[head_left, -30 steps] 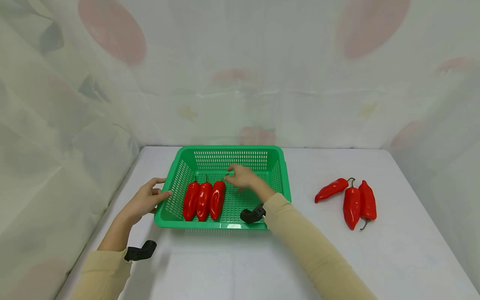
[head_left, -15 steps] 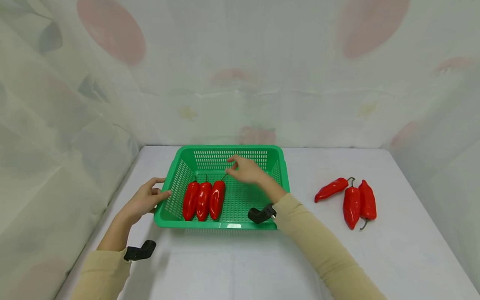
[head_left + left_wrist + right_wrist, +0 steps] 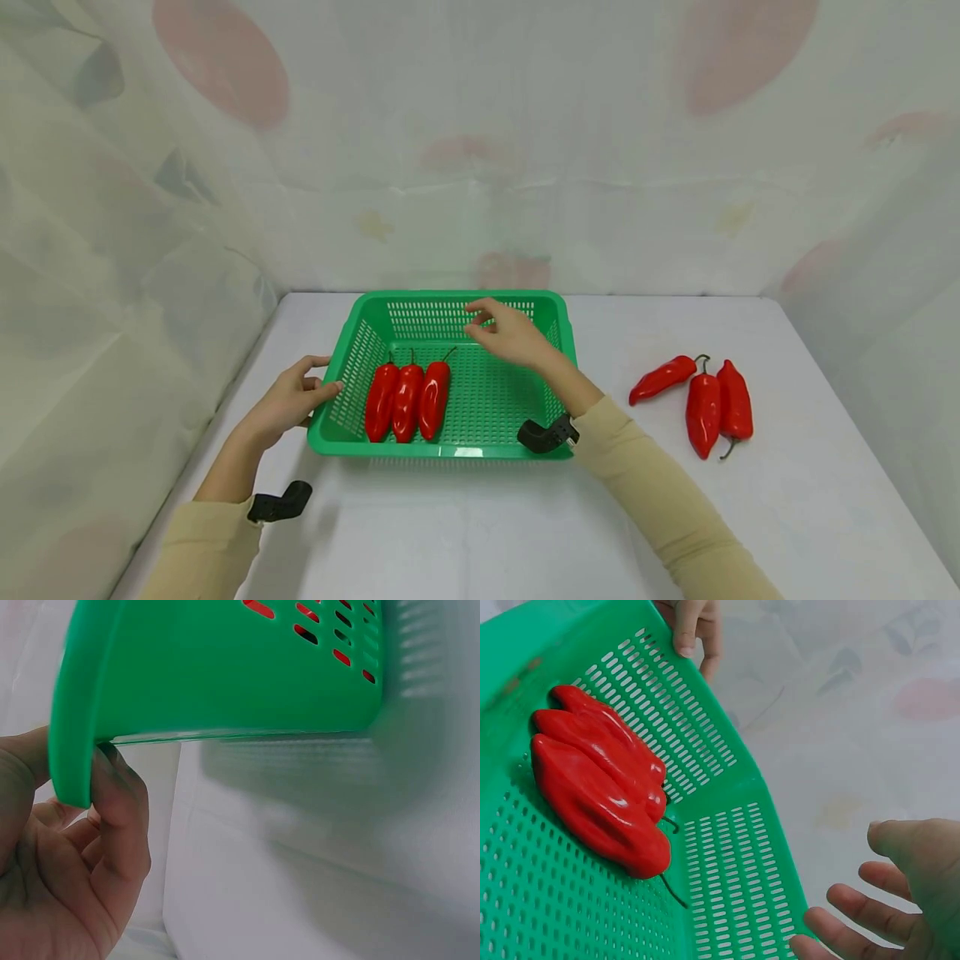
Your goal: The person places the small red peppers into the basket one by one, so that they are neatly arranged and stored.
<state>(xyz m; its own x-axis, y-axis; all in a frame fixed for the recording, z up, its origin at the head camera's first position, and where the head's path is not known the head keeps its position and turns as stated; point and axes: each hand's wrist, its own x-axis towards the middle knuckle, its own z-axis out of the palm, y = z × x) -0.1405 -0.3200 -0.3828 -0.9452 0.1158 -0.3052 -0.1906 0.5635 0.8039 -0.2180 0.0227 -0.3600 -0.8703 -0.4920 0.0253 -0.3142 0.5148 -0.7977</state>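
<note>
Your left hand [image 3: 290, 395] grasps the green, rectangular, perforated plastic basket [image 3: 420, 449] by its nine-o'clock rim; your right hand [image 3: 514, 336] hovers released, toward its two o'clock. Three glossy, red, elongated peppers [image 3: 407, 404] lie inside, nearer nine o'clock. They look light, firm and slippery; best taken around the thick shoulder below the stem.

Glossy, smooth peppers [image 3: 434, 400]; plastic basket [image 3: 390, 450] (smooth, faintly shiny); matt cloth sleeves [image 3: 651, 492].

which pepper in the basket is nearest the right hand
The rightmost pepper in the basket; the other two lie farther left, away from the right hand.
</note>
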